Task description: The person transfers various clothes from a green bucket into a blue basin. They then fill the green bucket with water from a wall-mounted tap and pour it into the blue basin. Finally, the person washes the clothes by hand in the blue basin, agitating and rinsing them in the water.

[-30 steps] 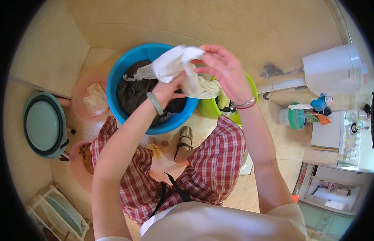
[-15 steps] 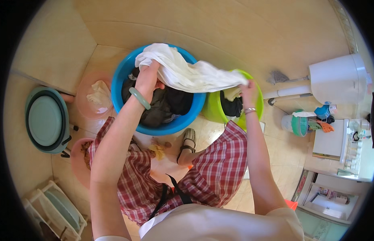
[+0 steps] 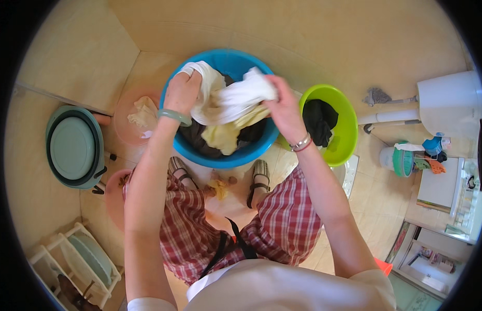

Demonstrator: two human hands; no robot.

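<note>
Over the blue tub (image 3: 228, 161) in front of me, both hands grip a white cloth garment (image 3: 248, 94). My left hand (image 3: 184, 93) is closed on its left end near the rim. At its right end, my right hand (image 3: 286, 111) is closed too, slightly blurred. A pale yellow cloth (image 3: 224, 138) hangs below the white one and reaches up to my right hand; whether the two are joined cannot be told. Dark clothes (image 3: 197, 137) lie beneath in the tub. Just right of it stands a lime-green bucket (image 3: 348, 124) holding a black cloth (image 3: 318, 119).
A pink basin (image 3: 123, 124) with a light cloth sits left of the tub, another pink basin (image 3: 114, 207) nearer me. Collapsible grey-green basins (image 3: 72, 153) stand against the left wall, above a white rack (image 3: 70, 249). At right are a white fixture (image 3: 448, 103) and a small bin (image 3: 393, 159).
My right hand has come from over the green bucket to the blue tub. The white cloth, stretched across before, is now bunched over the tub, and the yellow cloth has left the bucket.
</note>
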